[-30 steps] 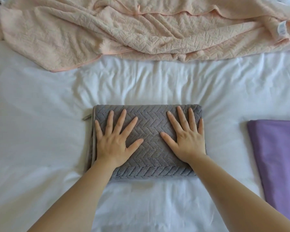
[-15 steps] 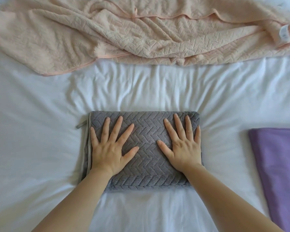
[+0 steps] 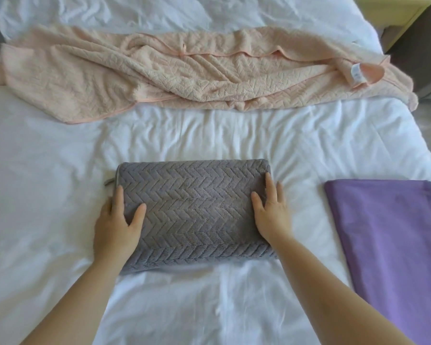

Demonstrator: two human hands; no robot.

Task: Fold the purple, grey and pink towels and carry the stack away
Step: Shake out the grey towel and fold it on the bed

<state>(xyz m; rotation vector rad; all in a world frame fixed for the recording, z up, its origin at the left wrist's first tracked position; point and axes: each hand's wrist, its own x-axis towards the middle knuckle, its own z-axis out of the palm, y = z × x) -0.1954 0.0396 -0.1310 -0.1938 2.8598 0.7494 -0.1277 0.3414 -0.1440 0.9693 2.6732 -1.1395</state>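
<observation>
- Bed [image 3: 47, 195]: we record a creased white sheet across it. All three towels lie on it.
- grey towel [image 3: 194, 207]: we find it folded into a thick rectangle with a herringbone weave. It lies flat at the middle of the bed, long side across our view. A small loop [image 3: 107, 182] sticks out at its far left corner.
- left grip [image 3: 115, 224]: a bare hand set against the left end of the grey towel. Its thumb [image 3: 138, 215] lies on the top face and its fingers [image 3: 118, 199] run straight along the left edge. We judge the hand extended and touching, not clenched. Whether any finger is tucked beneath the fold we cannot tell.
- right grip [image 3: 271, 217]: a bare hand at the right end of the same towel, mirroring the other. One finger [image 3: 256, 204] rests on the top face and the others [image 3: 271, 188] lie straight along the right edge. It too is flat and unclenched, in contact with the cloth.
- purple towel [image 3: 388, 232]: folded flat and smooth on the right side of the bed. It lies well apart from the grey towel, with bare sheet between them. Its near end runs out of view.
- pink towel [image 3: 159, 78]: unfolded and rumpled, stretched across the far side of the bed, apart from the grey towel. A white label [image 3: 356, 75] shows at its turned-over right end.
- Beyond the far right corner we note pale yellow furniture [image 3: 393, 11], its kind not discernible.
</observation>
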